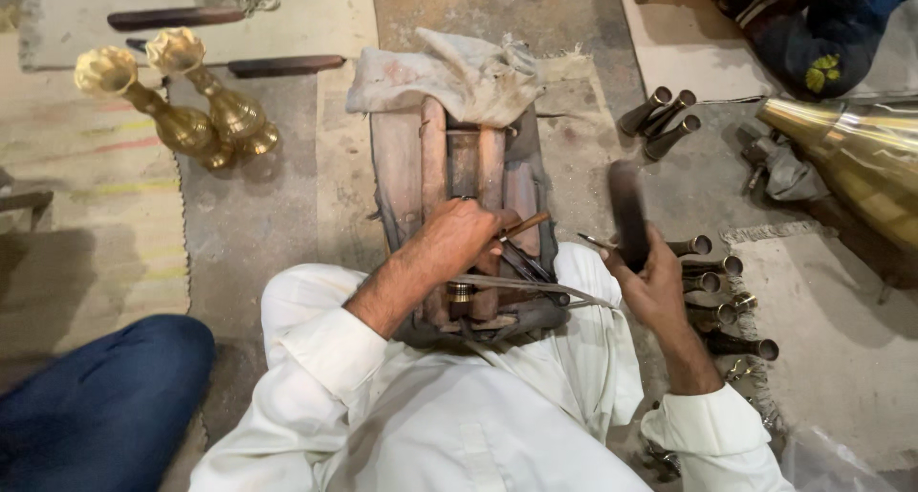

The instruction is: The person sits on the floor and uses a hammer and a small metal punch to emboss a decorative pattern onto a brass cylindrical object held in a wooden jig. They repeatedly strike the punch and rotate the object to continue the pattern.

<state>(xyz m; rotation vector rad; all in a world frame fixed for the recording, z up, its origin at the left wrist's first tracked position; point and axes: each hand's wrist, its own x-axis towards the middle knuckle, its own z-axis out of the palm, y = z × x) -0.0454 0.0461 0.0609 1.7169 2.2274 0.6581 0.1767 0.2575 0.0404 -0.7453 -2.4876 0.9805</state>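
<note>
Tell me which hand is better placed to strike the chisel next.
Right. The right hand holds the dark mallet raised beside the chisel, while the left hand is busy gripping that chisel.

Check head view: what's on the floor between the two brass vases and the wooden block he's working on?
In the head view, only bare grey floor and a pale mat strip lie between the brass vases and the wooden block.

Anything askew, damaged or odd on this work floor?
Mostly orderly. The rag draped over the wooden block is frayed and stained. The left hand holds a chisel; the right hand holds a dark mallet raised. Both brass vases stand upright.
</note>
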